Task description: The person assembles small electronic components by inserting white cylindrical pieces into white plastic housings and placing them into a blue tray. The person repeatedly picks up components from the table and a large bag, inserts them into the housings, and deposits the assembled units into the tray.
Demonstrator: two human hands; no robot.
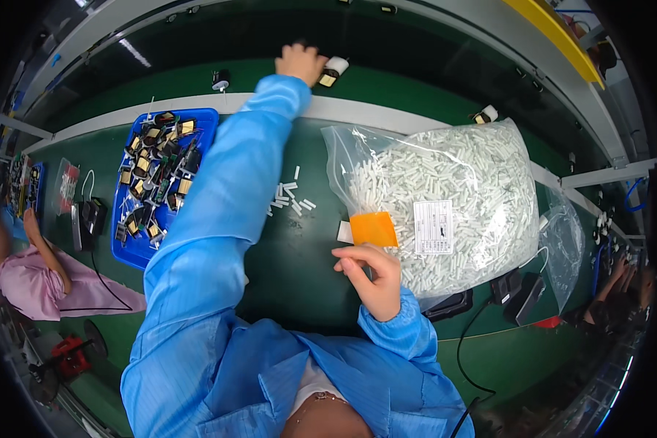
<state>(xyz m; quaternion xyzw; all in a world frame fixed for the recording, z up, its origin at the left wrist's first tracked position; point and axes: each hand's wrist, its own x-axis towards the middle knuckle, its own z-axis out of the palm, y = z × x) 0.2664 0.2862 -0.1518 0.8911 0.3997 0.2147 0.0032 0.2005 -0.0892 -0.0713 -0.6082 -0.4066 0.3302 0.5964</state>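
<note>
My left hand (301, 64) is stretched far out over the green belt, fingers curled down. A dark shape shows past its fingertips, too unclear to name. Right beside it lies a small electrical part (331, 77) with a yellow-wrapped coil and a white end. Nearer to me, my right hand (376, 277) is raised with thumb and forefinger drawn together; whatever they may pinch is too small to make out. It is just below the orange label (374, 229) on a large clear bag (460, 182) full of short white tubes. Several loose tubes (290, 197) lie on the green table.
A blue tray (213, 120) of coil parts stands at left, partly behind my left sleeve. A pale rail (343, 109) separates table and belt. Black devices with cables (522, 298) sit at lower right, another (89, 219) at left. A person in pink (44, 281) works at far left.
</note>
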